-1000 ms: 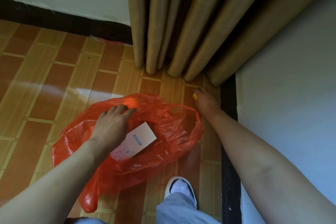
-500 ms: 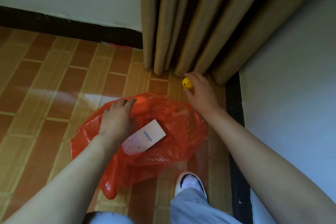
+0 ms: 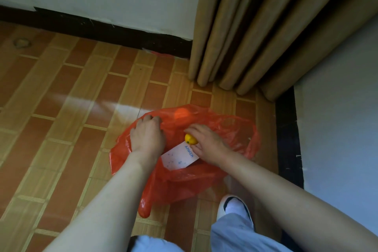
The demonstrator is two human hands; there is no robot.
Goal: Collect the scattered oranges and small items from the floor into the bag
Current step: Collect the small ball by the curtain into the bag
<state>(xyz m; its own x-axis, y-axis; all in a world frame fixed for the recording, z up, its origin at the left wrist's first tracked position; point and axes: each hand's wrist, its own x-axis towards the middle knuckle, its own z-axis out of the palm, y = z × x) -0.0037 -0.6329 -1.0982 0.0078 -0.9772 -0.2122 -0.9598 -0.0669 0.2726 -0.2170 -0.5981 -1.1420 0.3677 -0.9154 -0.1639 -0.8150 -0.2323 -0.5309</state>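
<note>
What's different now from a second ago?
The right hand carried the small yellow-orange fruit from the floor by the curtain back over the red plastic bag, still gripping it. The left hand still holds the bag's rim; the white card stays inside.

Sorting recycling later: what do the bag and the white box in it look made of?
The bag: thin, glossy, see-through red plastic film, crinkled and slumped. The box: probably matte white cardboard, flat faces, crisp edges, blue printed lettering.
</note>
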